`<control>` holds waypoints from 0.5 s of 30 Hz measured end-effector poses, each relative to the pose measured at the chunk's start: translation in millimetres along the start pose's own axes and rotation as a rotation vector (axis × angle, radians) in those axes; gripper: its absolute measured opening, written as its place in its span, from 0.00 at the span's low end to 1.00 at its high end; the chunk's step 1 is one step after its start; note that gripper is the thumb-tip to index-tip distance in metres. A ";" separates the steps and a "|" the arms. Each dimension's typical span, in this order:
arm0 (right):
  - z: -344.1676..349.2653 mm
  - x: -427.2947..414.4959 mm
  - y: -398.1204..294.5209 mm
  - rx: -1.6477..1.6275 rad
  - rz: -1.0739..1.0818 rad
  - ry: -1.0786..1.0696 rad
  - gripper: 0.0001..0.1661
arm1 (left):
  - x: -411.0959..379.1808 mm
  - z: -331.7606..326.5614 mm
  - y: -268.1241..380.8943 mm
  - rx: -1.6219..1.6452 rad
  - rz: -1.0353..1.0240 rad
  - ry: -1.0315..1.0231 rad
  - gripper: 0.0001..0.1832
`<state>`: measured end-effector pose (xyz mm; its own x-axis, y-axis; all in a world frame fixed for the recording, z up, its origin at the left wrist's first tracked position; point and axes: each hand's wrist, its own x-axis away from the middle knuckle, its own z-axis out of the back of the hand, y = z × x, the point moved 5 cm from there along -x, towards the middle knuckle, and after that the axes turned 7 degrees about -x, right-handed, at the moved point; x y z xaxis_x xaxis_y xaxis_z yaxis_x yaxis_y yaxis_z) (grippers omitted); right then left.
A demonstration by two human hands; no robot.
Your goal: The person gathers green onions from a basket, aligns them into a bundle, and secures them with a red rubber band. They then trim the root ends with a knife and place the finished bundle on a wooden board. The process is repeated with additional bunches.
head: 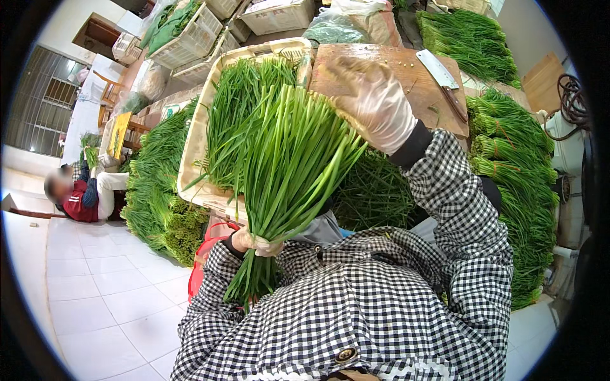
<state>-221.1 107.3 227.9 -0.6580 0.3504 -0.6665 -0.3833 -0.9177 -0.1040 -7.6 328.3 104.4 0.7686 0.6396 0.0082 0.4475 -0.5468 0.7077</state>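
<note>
My gloved left hand [259, 244] is closed around the leafy part of a bunch of garlic chives [290, 166]. The pale stem ends fan out upward, away from my body, while the leaf tips hang below my fist. Beside those stem ends is my right hand [374, 97], also gloved and blurred by motion, its fingers extended with nothing seen in them. Part of it covers a wooden cutting board [329, 55]. A cleaver [437, 69] with a brown handle lies at the board's right side. More cut chives [233, 109] fill a cream plastic crate [190, 178] behind the held bunch.
Tied chive bundles are piled at right [510, 190], with another pile [162, 171] at left. Loose leaves [374, 190] lie below the board. Crates [188, 38] and bags [376, 21] stand at the back. A seated person [88, 195] holds greens at far left.
</note>
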 end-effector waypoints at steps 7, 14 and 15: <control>-14.3 2.7 -6.0 0.119 0.124 -0.118 0.16 | 4.2 -11.8 -0.3 -0.024 0.008 0.088 0.25; -28.0 2.9 -10.4 0.293 0.264 -0.042 0.31 | 11.2 -4.3 -5.4 -0.085 -0.018 0.056 0.18; -26.4 1.3 -12.8 0.310 0.264 -0.037 0.31 | 13.5 -2.8 -7.8 -0.041 0.007 0.054 0.19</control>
<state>-199.9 114.5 208.8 -0.7806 0.1222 -0.6130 -0.3721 -0.8789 0.2985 -1.9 342.7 101.0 0.7458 0.6643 0.0505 0.4218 -0.5295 0.7360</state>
